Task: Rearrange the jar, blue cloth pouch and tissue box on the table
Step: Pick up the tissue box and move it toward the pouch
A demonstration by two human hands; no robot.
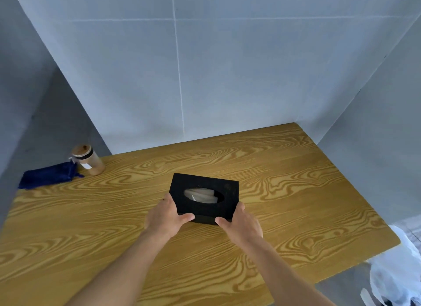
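Wood-grain table (296, 180): both hands (164, 219) clasp black tissue box (205, 197), oval slot.

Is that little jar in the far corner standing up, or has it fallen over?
Standing upright. The jar rests on its base on the table, lid on top, beside the blue cloth pouch. Its lean looks like wide-angle lens distortion.

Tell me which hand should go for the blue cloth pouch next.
Probably the left hand. The blue cloth pouch lies at the wooden table's far left corner, beside the cork-lidded jar. The right hand would have to cross over the black tissue box both hands grip.
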